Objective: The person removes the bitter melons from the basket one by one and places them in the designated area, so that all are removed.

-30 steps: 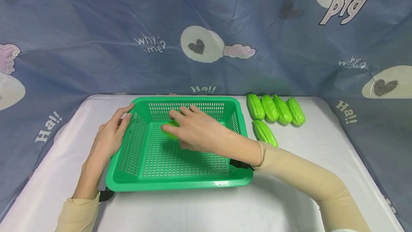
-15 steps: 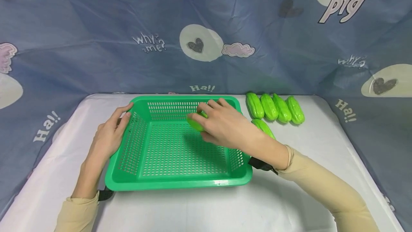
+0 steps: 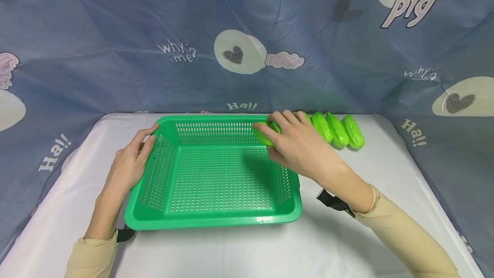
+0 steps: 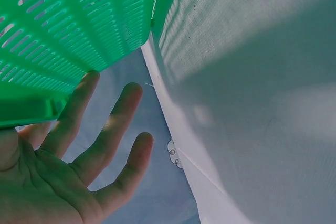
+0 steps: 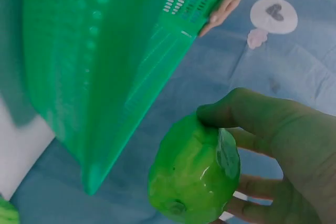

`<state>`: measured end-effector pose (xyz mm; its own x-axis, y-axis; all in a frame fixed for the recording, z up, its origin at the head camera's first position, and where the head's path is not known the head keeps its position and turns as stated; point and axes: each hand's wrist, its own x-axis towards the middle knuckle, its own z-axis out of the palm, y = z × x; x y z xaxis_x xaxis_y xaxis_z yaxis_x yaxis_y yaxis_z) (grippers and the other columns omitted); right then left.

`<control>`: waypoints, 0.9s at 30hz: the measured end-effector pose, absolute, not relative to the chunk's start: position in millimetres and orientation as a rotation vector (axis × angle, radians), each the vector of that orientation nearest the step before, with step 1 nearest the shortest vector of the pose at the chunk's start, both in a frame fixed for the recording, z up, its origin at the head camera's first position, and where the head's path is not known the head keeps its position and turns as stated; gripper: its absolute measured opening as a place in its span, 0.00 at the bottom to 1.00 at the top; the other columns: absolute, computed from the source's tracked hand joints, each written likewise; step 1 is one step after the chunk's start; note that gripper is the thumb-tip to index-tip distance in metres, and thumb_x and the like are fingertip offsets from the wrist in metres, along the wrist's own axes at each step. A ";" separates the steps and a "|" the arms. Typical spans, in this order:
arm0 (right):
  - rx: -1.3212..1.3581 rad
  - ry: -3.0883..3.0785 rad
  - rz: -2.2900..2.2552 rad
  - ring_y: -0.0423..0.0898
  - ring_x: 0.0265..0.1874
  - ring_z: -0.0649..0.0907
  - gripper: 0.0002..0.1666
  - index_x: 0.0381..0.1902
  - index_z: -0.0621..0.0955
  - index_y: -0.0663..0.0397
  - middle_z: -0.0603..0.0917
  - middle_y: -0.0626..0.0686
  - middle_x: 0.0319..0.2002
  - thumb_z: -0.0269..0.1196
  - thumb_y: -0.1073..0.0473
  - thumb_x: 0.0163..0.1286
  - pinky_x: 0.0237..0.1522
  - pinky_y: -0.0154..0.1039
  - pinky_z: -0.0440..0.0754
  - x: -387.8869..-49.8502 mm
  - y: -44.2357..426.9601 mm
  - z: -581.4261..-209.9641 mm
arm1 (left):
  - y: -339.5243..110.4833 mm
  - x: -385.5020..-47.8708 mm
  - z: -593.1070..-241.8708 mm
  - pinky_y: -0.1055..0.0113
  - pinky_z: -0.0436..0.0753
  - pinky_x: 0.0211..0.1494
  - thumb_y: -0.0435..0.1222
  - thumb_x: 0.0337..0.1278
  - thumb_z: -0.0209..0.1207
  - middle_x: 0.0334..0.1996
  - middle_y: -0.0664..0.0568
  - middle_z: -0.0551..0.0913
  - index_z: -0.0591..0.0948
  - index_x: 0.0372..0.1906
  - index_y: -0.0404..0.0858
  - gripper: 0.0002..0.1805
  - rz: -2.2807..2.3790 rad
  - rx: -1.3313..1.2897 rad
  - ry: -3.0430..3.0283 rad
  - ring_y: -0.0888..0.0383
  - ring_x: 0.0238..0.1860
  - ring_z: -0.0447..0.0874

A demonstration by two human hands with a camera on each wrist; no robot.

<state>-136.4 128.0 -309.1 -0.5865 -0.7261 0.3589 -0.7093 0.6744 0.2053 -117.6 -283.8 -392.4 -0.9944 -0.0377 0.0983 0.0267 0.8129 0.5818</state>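
A green plastic basket (image 3: pixel 220 219) with slotted walls stands on the white tabletop. My left hand (image 3: pixel 129 164) is at its left rim, fingers loosely extended; in the left wrist view a fingertip meets the outer wall while other fingers (image 4: pixel 113 124) spread apart from it. With my right hand (image 3: pixel 301 145) I grip a glossy light-green bitter melon (image 5: pixel 191 174), held near the basket's back right corner. The right wrist view shows its rounded end, thumb on top and fingers behind. Several more bitter melons (image 3: pixel 335 131) lie in a row right of the basket, the leftmost partly covered by my hand.
A blue printed cloth (image 3: pixel 247 25) rises behind the table and along its sides. White cloth (image 3: pixel 231 252) covers the tabletop in front of the basket and to its right.
My right hand has moved right and away from me, carrying the bitter melon from over the basket's middle to its back right corner. My left hand has stayed at the rim.
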 end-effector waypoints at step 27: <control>0.806 -2.758 0.083 0.67 0.50 0.82 0.33 0.68 0.81 0.51 0.82 0.65 0.58 0.78 0.56 0.67 0.51 0.61 0.82 -146.6 207.9 -335.3 | -283.2 -116.7 -392.4 0.36 0.83 0.39 0.57 0.90 0.35 0.67 0.22 0.79 0.62 0.87 0.53 0.32 -0.936 -0.007 -2.881 0.21 0.52 0.86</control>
<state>-146.6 207.9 -335.3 -0.8100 -0.5211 0.2690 -0.5364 0.8438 0.0196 -116.7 -283.2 -392.4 -0.9937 -0.0299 0.1077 0.0391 0.8095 0.5858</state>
